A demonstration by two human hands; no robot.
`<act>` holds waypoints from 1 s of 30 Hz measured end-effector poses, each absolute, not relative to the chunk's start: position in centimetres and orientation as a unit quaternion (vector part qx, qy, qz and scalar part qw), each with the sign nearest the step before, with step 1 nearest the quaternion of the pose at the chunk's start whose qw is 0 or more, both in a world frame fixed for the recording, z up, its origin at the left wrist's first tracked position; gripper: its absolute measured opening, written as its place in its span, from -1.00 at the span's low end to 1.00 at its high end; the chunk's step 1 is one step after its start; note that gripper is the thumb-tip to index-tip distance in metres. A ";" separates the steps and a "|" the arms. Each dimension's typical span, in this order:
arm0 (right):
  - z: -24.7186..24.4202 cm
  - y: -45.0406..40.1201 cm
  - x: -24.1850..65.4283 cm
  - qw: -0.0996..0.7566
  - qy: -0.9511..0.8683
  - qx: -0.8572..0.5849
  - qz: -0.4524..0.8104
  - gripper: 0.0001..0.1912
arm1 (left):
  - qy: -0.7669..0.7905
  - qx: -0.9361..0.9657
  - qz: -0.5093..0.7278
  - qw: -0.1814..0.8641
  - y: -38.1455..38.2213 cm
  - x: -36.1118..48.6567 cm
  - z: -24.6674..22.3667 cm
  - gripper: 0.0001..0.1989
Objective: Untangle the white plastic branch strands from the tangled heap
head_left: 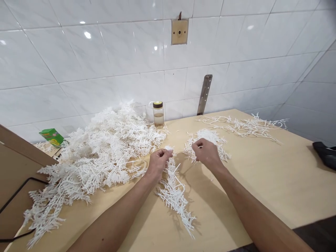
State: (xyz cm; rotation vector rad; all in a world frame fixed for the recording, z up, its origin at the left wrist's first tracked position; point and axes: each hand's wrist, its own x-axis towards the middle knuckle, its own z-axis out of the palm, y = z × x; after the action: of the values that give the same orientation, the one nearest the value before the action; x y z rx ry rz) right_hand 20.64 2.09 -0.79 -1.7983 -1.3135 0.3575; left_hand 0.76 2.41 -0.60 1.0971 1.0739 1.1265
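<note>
My left hand [158, 161] is closed on a white branched sprig [176, 197], which hangs down from the fingers toward the table's front. To the right, my right hand [206, 152] has its fingers curled together in front of a small pile of white pieces [207, 135]; what it holds, if anything, is too small to make out. A large heap of white sprigs [105, 143] lies left of my left hand. Bare white stems [244, 125] are spread at the back right of the table.
A bottle of liquid [158, 115] stands by the tiled wall at the back of the wooden table [278, 175]. A green box [51, 137] is at the far left, a brown panel [18, 182] at the left edge. A black object [325, 154] lies at the right.
</note>
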 end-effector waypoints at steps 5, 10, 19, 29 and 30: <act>0.4 1.8 22.6 0.428 -0.518 -0.737 0.071 -0.96 | 0.469 0.443 0.455 0.614 2.4 0.9 -0.4 -0.61; 0.6 0.6 19.0 0.403 -0.642 -0.609 0.235 -0.66 | 0.470 0.435 0.450 0.623 2.4 0.9 -0.5 -0.62; -0.4 0.1 16.3 0.419 -0.710 -0.548 0.144 -0.83 | 0.458 0.456 0.466 0.604 2.5 1.1 -0.9 -0.72; -0.7 0.1 16.3 0.394 -0.758 -0.505 0.122 -0.88 | 0.469 0.517 0.490 0.522 3.5 0.2 -1.1 -0.89; -0.8 0.5 17.5 0.414 -0.725 -0.541 0.101 -0.90 | 0.462 0.536 0.487 0.512 3.4 0.3 -1.1 -0.90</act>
State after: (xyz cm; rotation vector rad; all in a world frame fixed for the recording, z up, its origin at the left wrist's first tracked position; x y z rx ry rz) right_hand 17.47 0.55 -0.77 -1.3590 -1.8234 0.2528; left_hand 0.28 3.35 -1.11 1.2904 1.1116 1.1723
